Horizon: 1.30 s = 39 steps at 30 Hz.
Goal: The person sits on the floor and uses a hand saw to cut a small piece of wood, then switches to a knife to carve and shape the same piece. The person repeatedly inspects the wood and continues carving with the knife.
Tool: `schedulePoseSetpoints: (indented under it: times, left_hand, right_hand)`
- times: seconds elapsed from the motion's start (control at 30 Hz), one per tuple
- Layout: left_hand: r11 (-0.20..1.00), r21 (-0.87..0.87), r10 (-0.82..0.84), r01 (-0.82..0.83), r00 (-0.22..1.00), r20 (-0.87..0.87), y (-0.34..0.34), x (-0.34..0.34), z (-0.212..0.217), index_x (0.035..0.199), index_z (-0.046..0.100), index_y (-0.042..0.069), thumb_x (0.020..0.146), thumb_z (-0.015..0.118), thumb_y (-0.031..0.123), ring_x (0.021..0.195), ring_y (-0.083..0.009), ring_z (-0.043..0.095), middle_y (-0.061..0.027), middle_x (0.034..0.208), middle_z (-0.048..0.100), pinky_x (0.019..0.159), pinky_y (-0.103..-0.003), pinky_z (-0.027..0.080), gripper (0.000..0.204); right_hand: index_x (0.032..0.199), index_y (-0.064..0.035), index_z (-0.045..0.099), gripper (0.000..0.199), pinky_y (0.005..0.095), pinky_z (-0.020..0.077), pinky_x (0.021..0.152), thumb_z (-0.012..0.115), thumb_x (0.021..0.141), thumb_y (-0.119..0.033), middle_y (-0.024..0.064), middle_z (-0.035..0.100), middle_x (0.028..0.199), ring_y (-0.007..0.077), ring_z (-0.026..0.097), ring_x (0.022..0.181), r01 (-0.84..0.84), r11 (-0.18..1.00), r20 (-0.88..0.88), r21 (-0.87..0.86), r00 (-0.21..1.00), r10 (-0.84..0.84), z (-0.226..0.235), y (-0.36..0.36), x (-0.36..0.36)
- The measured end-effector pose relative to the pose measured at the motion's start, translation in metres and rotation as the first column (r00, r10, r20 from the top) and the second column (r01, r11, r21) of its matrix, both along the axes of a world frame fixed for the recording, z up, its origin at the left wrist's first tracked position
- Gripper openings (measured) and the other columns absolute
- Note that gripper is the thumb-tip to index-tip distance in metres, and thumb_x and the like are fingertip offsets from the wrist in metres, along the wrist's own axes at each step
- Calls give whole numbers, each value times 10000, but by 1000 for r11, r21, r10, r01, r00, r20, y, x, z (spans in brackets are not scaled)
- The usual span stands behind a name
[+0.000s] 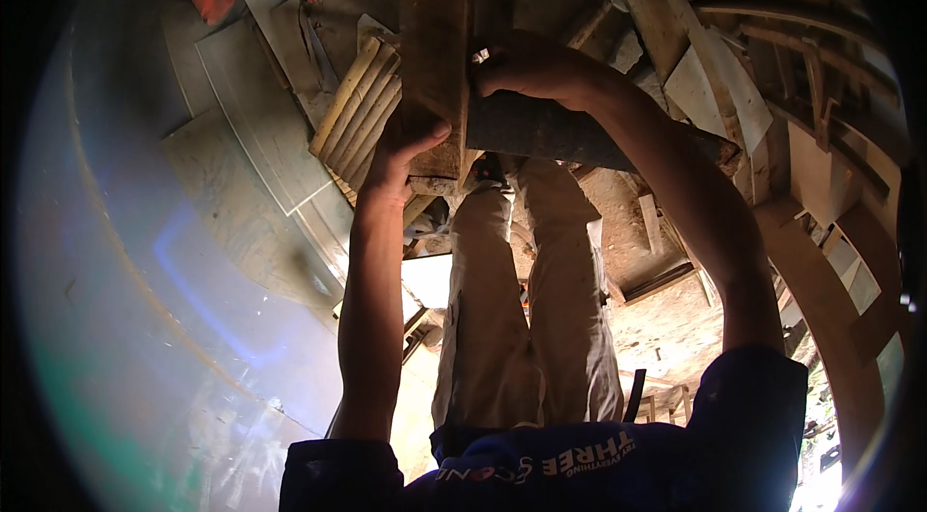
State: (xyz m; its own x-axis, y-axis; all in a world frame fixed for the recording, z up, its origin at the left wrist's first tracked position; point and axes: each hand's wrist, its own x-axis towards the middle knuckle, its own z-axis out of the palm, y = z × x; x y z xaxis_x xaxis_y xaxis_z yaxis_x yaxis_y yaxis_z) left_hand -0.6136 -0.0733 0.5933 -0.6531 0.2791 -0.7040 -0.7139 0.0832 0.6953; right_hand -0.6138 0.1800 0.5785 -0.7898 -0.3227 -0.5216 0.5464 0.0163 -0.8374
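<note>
The left hand (401, 156) grips the near end of a dark wooden plank (435, 24), its thumb curled over the plank's lower edge. The right hand (526, 68) closes its fingers (486, 79) around the plank's right edge, just above a rough dark slab (560, 130). The plank runs upward above the person's knees, beside a bundle of pale slats (355, 111).

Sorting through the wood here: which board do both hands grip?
The dark upright plank at centre: the left hand holds its lower end, the right hand its side. The pale slats beside it lie untouched.
</note>
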Motion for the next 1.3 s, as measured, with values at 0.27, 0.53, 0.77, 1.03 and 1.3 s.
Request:
schedulePoseSetpoints:
  times: [0.27,0.53,0.77,1.03,1.3]
  left_hand:
    - [998,-51,-21,20,1000,-7,4,-1,3,1358,545,35,665,847,202,1120,-220,613,-76,1194,638,1002,-396,473,774]
    - [997,-70,-40,40,999,3,0,-1,0,1325,573,38,706,835,195,1099,-190,621,-67,1162,653,965,-350,488,690]
    - [996,-93,-5,7,1000,28,1,-2,1,1318,574,35,701,850,222,1108,-210,623,-73,1159,656,973,-365,483,701]
    - [1000,-27,-7,8,999,36,1,1,-4,1314,567,8,659,911,226,1140,-236,591,-101,1197,647,1055,-387,406,771]
    - [995,4,-100,100,995,-5,2,-5,-3,1378,516,2,711,852,233,1169,-253,610,-121,1259,630,1020,-381,469,781]
  right_hand:
    - [1267,-55,644,612,378,488,911,749,702,-266,158,668,1155,288,615,1085,-36,994,9,102,999,36,-1,-3,-3]
    - [1032,-60,733,385,376,481,848,738,703,-259,109,673,1059,243,610,988,-51,994,35,93,998,48,5,-5,-6]
    - [950,-58,677,218,338,463,836,678,816,-231,48,653,913,176,585,876,-5,996,-43,84,999,8,-4,-10,-2]
    - [1051,-45,702,376,359,487,825,668,865,-370,79,674,963,211,623,893,85,996,29,39,996,-86,-4,8,8]
    - [1202,-13,653,639,411,527,893,724,853,-543,211,701,1034,344,687,1002,-225,882,-211,414,919,334,13,31,48]
